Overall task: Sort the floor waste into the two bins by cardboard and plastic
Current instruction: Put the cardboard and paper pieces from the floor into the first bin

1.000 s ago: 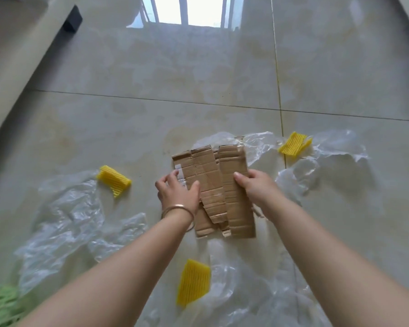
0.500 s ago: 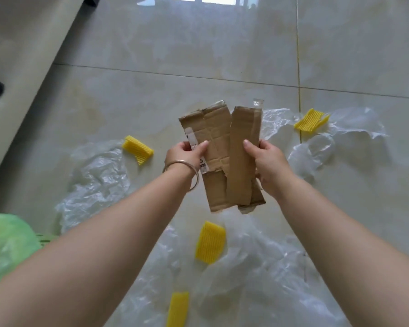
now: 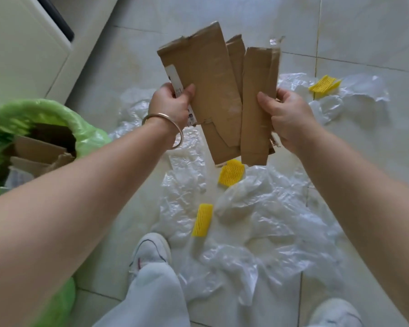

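Note:
Both hands hold up a bundle of torn brown cardboard strips (image 3: 213,90) well above the floor. My left hand (image 3: 172,105) grips its left edge, thumb on the front. My right hand (image 3: 286,114) grips the right edge. A bin lined with a green bag (image 3: 57,114) stands at the left, with cardboard pieces (image 3: 38,149) inside. Crumpled clear plastic film (image 3: 257,220) lies spread over the tiled floor below. Yellow foam nets lie among it: one under the bundle (image 3: 230,172), one lower (image 3: 202,219), one far right (image 3: 324,84).
A pale cabinet (image 3: 21,43) with a dark edge stands at the upper left, behind the bin. My white shoe (image 3: 151,251) and light trouser leg (image 3: 151,298) are at the bottom centre, another shoe (image 3: 335,312) at the bottom right. Bare tiles lie beyond the plastic.
Both hands lifted the cardboard bundle off the floor and raised it. The view swung down and left, bringing the green-lined bin and my feet into sight.

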